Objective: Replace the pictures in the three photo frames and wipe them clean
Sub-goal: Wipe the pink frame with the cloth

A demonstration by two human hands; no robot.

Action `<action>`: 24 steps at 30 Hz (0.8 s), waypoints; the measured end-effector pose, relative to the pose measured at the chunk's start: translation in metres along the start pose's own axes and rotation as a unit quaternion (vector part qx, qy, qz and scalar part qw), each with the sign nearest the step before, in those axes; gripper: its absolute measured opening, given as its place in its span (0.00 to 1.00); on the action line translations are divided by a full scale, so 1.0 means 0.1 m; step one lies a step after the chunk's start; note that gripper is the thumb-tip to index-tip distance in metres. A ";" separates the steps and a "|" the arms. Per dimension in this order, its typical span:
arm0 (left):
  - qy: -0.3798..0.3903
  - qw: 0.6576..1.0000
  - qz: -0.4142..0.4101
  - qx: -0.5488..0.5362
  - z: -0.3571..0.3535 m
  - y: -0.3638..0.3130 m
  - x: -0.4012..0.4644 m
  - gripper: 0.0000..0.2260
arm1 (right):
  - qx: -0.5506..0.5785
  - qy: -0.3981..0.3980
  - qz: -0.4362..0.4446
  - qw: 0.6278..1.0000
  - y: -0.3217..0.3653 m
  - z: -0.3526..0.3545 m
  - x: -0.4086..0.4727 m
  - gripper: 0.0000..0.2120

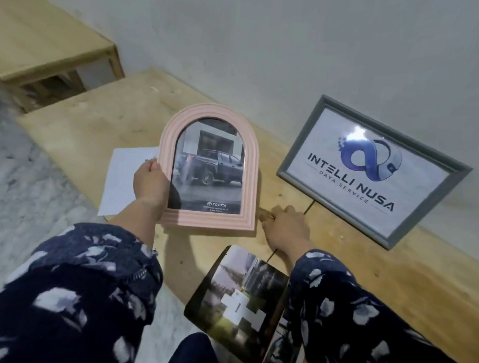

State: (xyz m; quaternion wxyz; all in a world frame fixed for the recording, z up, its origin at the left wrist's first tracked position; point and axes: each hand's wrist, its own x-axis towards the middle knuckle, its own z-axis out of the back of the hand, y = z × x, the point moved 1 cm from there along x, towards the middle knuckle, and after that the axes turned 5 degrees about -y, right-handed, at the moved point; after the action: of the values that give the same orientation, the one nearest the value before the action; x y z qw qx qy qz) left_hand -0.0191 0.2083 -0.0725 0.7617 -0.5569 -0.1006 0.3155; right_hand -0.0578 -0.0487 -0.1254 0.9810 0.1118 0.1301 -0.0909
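A pink arched photo frame (204, 216) with a picture of a dark pickup truck stands upright above the wooden table (400, 277). My left hand (150, 184) grips its left edge. My right hand (282, 231) lies on the table just right of the frame, fingers curled toward a small brownish thing at its fingertips; I cannot tell whether it holds it. A grey rectangular frame (376, 171) with an "Intelli Nusa" logo print leans against the wall at the right.
A white sheet of paper (124, 177) lies on the table behind the pink frame. An open glossy magazine (236, 303) rests at the table's near edge. A second wooden table (39, 42) stands at the far left. Marble floor lies to the left.
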 end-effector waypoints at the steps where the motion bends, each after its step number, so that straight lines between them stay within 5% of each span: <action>1: 0.006 1.000 -0.002 0.000 -0.01 -0.01 0.02 0.18 | 0.008 -0.005 -0.009 1.000 0.01 0.02 -0.01 0.21; 5: 0.035 0.999 -0.020 0.001 -0.18 -0.09 0.06 0.17 | 0.130 -0.039 -0.050 0.989 0.04 0.26 0.07 0.19; 8: 0.070 0.997 -0.027 0.009 -0.40 -0.25 -0.09 0.17 | 0.354 -0.091 -0.088 0.926 0.04 0.53 0.13 0.19; 10: 0.108 0.994 -0.034 0.004 -0.60 -0.35 -0.24 0.18 | 0.409 -0.133 -0.094 0.898 -0.07 0.72 0.11 0.18; 24: 0.351 0.930 -0.113 -0.011 -2.33 -0.85 -2.20 0.14 | 0.445 -0.300 -0.263 0.802 -2.49 1.27 -0.83 0.14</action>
State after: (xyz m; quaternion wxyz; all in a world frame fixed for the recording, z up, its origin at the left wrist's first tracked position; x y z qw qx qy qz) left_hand -0.0416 -0.1203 -0.0347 0.7729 -0.6253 0.1070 0.0104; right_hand -0.1585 -0.3058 -0.0322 0.7519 0.4645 -0.2013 -0.4223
